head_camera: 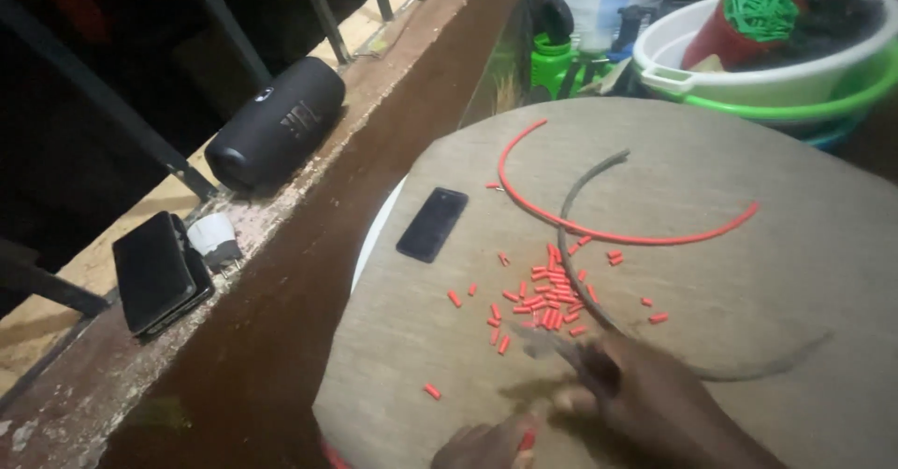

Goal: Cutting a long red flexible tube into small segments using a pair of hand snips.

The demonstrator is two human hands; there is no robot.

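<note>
Lower left, on ledge: one black wallet point(154, 273), one small white object point(213, 235). Upper left: one black cylindrical speaker point(276, 123). Centre, on round table point(795, 273): one black phone point(432, 224); several dozen short red tube pieces point(547, 299); one long red tube point(608, 230); one grey cable point(580, 245). Bottom centre: left hand point(491, 446) pinching one red piece; right hand point(645, 399) blurred, closed around dark tool, grip unclear. Upper right: one white basin point(748, 76).
</note>
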